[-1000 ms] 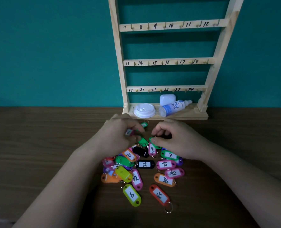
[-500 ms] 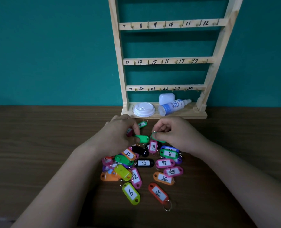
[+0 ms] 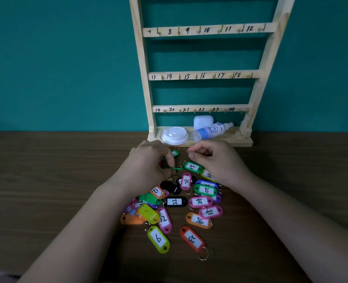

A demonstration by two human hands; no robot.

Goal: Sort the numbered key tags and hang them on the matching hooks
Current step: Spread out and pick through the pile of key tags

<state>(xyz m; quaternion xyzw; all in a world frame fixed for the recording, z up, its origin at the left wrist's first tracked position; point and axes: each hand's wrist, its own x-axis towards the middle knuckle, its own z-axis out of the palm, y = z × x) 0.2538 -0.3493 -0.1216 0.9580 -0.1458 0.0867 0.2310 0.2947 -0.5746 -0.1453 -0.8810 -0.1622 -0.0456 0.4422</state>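
Pinching a green tag [image 3: 178, 168] at pile's [image 3: 199, 201] far edge, left hand [image 3: 148, 166] nears rack [image 3: 220, 142].

A: Item one, back of the table [image 3: 46, 180]?

B: Wooden rack [image 3: 201, 75], standing against the teal wall, with rails showing numbers 7 to 24. A white lid [image 3: 175, 135], a white case [image 3: 203, 121] and a spray bottle [image 3: 210, 130] are lying on its base.

A: Item two?

B: Key tags [image 3: 179, 203], assorted colours with handwritten numbers, lying heaped before the rack.

A: Hands?

B: The left hand [image 3: 148, 164] is pinching a green tag [image 3: 178, 168] at the heap's far end. The right hand [image 3: 216, 160] is hovering beside it with curled fingers; contents cannot be told.
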